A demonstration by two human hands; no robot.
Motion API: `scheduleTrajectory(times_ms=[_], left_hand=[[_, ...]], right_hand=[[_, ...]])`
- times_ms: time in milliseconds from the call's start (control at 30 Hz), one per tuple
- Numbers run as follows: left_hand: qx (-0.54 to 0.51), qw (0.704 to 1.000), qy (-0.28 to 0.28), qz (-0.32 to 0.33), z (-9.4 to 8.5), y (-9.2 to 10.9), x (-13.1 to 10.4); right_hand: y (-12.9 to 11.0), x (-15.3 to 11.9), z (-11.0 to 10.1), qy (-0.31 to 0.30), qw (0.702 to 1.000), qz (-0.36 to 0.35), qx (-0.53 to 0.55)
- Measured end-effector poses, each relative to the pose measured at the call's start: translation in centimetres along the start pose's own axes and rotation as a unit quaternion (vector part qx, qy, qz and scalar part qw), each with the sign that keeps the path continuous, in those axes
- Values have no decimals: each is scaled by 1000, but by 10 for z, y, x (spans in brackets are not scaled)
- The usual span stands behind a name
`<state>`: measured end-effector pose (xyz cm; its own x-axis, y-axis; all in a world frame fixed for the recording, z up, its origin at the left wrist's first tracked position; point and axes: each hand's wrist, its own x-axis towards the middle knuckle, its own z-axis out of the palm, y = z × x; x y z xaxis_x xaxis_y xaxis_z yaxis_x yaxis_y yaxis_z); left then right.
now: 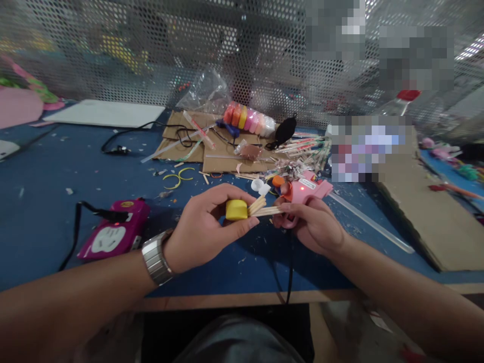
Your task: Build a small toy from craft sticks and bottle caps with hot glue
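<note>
My left hand (206, 227), with a metal watch on its wrist, grips a small yellow block (236, 209) between thumb and fingers. Several thin wooden sticks (260, 207) stick out from the block's right side, some angled upward. In my right hand (313, 222) is a pink glue gun (308, 190) with an orange front and a lit red light; a clear glue stick comes out of its back. The thumb and a finger of that hand also pinch the far ends of the lower sticks. Where the sticks meet the block is partly hidden by my left fingers.
A magenta power box (113, 229) with a black cord lies at left. Behind the hands are cardboard pieces (181, 146), colored clay packs (247, 119), a stick pile (302, 146) and small white caps (257, 185). Cardboard (434, 217) lies at right; a perforated metal screen (151, 60) stands behind.
</note>
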<state>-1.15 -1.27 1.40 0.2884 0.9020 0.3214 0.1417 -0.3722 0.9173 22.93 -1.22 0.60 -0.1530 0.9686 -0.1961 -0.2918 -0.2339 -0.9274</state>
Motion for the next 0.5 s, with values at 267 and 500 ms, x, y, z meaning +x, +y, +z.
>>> scheduleTrajectory(times_ms=[267, 500], left_hand=[[-1, 999, 2, -37, 1, 0, 0], [17, 998, 11, -58, -1, -3, 1]], right_hand=[[1, 0, -1, -13, 1000, 3, 26], [1, 1, -1, 9, 1000, 2, 27]])
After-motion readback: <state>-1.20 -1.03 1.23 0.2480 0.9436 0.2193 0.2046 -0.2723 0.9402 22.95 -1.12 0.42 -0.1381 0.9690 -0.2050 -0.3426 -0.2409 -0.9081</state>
